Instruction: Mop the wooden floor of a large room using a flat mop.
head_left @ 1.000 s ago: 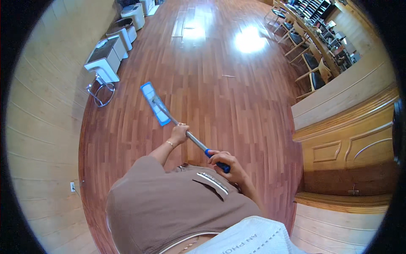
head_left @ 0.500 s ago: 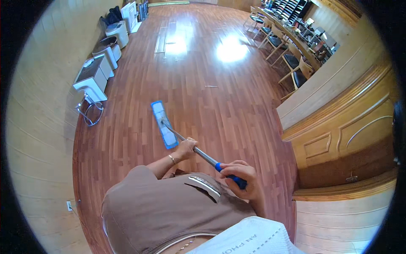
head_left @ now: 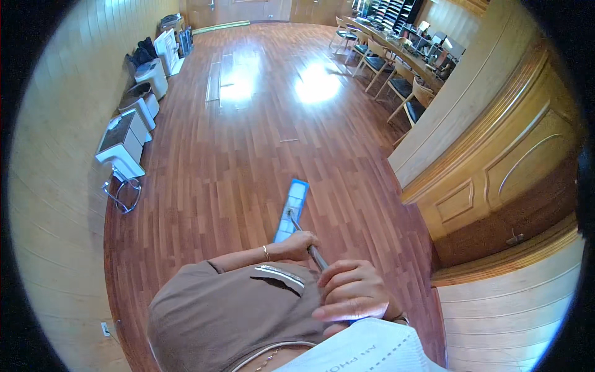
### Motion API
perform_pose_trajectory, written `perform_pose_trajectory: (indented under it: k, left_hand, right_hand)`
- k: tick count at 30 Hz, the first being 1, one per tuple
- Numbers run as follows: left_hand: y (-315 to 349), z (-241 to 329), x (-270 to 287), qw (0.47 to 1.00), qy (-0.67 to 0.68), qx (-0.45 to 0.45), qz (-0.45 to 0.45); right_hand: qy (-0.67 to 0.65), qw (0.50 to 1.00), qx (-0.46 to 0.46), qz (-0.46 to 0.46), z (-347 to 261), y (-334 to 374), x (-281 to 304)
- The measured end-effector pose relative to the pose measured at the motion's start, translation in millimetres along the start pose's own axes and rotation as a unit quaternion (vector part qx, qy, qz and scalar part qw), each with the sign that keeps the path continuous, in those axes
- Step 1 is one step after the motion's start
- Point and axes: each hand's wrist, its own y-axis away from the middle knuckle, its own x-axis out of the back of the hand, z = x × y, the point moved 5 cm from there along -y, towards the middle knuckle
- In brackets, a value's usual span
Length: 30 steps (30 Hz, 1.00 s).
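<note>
A flat floor mop with a long blue-rimmed head (head_left: 295, 197) lies on the wooden floor ahead of me, its far end tilted slightly right. Its metal handle (head_left: 318, 258) slants from the head up toward my body. Low on that pole, close to the mop head, my left hand (head_left: 297, 245) is wrapped round it, a gold bracelet on the wrist. My right hand (head_left: 353, 290) curls over the upper end, near my chest. The blue grip there is almost entirely hidden by the hand and white cloth.
Along the left wall stand a white cabinet (head_left: 127, 139), bins and a metal-framed object (head_left: 127, 193). Wooden chairs (head_left: 401, 87) line a long desk at the far right. A brown wooden door (head_left: 496, 180) is on the right. A small thin strip (head_left: 289, 141) lies on the floor.
The mop head has swung right and nearer to me, and its tilt has reversed. Both hands moved with the handle, the right one closer to my chest. The view has shifted slightly.
</note>
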Motion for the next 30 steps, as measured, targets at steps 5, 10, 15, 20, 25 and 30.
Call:
perform_pose_trajectory:
  k: [5, 10, 15, 20, 25, 30]
  left_hand:
    - [-1.1, 10.3, -2.8, 0.993, 0.026, 0.049, -0.101]
    - [30.6, 20.1, 63.7, 0.994, 0.098, 0.035, -0.018]
    - [73.3, 118.2, 197.5, 0.925, 0.323, 0.014, 0.199]
    - [101.7, 206.0, 229.4, 0.847, 0.185, -0.236, 0.439]
    - [127.6, 190.4, 231.5, 0.873, 0.007, -0.253, 0.416]
    - [131.5, 180.8, 246.7, 0.872, 0.027, -0.269, 0.409]
  right_hand:
    - [-0.056, 0.997, 0.039, -0.029, 9.0, 2.3, -7.4]
    - [-0.057, 0.995, -0.060, -0.055, 49.1, 7.6, -19.6]
    - [-0.074, 0.982, -0.171, 0.026, 141.8, 32.5, -49.3]
    - [-0.097, 0.963, -0.247, -0.054, 209.5, 47.3, -112.5]
    - [-0.049, 0.951, -0.292, -0.089, 286.3, 126.3, -154.3]
    - [-0.027, 0.911, -0.389, -0.136, 316.5, 148.8, -170.3]
